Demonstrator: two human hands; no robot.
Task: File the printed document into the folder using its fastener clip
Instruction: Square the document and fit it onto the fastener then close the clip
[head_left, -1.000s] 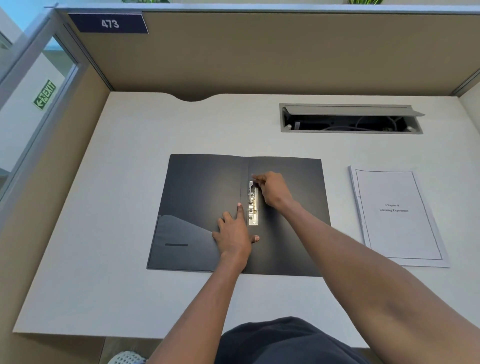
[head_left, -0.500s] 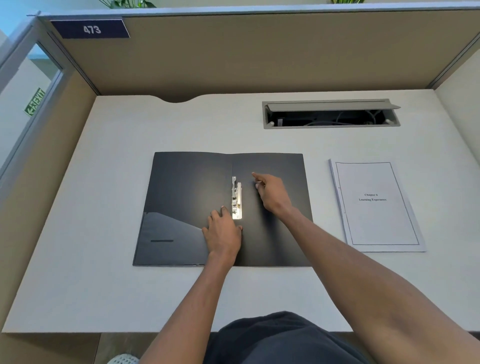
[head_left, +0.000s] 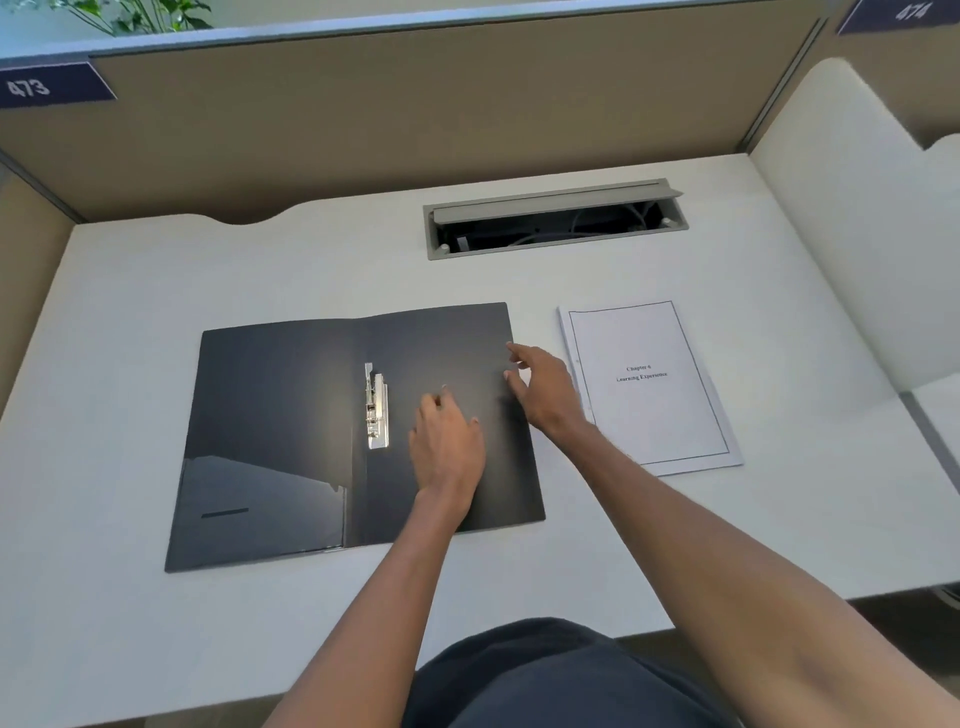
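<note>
A black folder (head_left: 280, 405) lies open flat on the white desk (head_left: 156, 270). Its metal fastener clip (head_left: 376, 406) sits along the spine with the lever raised. The printed document (head_left: 649, 384), a white stack with a title page, lies just right of the folder. My left hand (head_left: 448, 441) hovers over the folder's right half, right of the clip, fingers loosely spread and empty. My right hand (head_left: 545, 387) is at the folder's right edge, fingers apart, between folder and document, holding nothing.
An open grey cable tray (head_left: 556, 218) is set into the desk behind the folder. Beige partition walls (head_left: 415, 104) close off the back and left. A white divider (head_left: 852, 218) stands at the right. The desk's front edge is near my body.
Both hands left the fastener clip and moved right: the left hand now over the folder's right half, the right hand at its right edge near the document. The view shifted right.
</note>
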